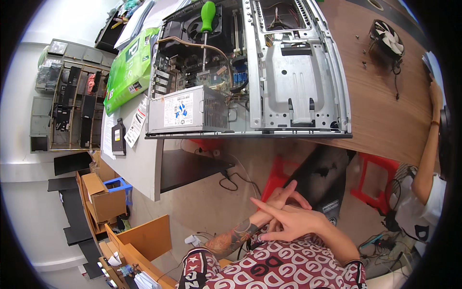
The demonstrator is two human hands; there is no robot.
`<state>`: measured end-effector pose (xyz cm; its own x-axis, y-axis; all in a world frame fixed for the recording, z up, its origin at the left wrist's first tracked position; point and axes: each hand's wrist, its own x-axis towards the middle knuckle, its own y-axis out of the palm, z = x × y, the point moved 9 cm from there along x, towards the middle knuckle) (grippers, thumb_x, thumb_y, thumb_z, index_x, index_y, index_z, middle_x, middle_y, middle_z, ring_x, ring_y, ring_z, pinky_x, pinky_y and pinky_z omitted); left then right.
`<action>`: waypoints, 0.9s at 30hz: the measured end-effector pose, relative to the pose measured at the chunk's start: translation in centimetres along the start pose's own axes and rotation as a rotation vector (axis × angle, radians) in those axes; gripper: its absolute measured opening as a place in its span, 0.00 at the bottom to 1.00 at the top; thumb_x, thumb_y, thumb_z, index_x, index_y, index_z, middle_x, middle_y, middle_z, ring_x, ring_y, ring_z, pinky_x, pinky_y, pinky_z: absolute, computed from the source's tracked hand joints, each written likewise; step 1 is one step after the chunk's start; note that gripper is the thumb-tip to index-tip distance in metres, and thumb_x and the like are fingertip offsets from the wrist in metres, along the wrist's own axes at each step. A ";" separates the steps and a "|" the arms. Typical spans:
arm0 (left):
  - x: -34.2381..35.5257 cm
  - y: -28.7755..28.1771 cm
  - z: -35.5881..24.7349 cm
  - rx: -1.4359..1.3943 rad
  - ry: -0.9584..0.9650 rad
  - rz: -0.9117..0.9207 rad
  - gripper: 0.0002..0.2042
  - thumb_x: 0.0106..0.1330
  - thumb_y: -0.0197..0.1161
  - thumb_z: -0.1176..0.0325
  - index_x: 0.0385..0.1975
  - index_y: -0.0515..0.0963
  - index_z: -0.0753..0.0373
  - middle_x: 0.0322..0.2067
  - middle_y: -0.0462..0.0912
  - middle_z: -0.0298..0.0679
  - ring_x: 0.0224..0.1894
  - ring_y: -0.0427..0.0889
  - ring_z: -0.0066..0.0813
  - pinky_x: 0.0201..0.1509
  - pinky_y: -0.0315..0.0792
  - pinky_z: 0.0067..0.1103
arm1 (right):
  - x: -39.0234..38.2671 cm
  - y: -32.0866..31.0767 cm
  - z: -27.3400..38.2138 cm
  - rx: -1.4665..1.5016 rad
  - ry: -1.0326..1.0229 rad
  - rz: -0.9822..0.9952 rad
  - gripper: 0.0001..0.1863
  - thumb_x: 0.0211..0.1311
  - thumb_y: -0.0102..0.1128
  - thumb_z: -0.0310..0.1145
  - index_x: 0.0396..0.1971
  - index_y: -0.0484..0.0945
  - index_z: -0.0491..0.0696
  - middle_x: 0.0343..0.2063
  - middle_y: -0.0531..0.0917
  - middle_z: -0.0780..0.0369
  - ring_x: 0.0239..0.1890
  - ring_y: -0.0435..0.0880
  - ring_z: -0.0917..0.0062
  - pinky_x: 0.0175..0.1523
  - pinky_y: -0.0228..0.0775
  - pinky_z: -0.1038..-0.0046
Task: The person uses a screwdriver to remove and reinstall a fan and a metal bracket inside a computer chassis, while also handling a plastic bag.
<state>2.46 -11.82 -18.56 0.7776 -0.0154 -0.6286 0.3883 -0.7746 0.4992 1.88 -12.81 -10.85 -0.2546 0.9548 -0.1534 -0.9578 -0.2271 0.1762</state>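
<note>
My left hand (pixel 276 199), at the end of a tattooed forearm, crosses my right hand (pixel 296 223) in front of my patterned shirt. The two touch and overlap, away from the table. Fingers of both are stretched out, though some are hidden where the hands cross; I see nothing held. Beyond them, an opened computer case (pixel 301 86) lies on the table with its inside showing. A screwdriver with a green handle (pixel 207 17) rests across the motherboard area. At the case's near left corner sits a silver power supply (pixel 190 110).
On the right tabletop lie a round cooling fan (pixel 388 38) with a cable and several screws. A green paper pack (pixel 130 70) and a black bracket-like part (pixel 118 137) lie left. Red stools (pixel 369 180) stand below. Another person's arm (pixel 428 144) reaches in at right.
</note>
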 end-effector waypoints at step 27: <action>0.4 0.9 -2.5 0.415 -0.025 0.276 0.28 0.66 0.54 0.78 0.68 0.62 0.58 0.54 0.77 0.44 0.44 0.84 0.29 0.48 0.78 0.21 | -1.8 -4.3 -7.1 0.873 -0.110 -0.096 0.21 0.74 0.46 0.48 0.27 0.70 0.47 0.19 0.73 0.64 0.22 0.73 0.77 0.31 0.66 0.76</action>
<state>4.34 -10.88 -16.85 0.8095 -0.2669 -0.5229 -0.0644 -0.9257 0.3727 5.49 -14.87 -18.24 -0.1208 0.9855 -0.1188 -0.5194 0.0392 0.8536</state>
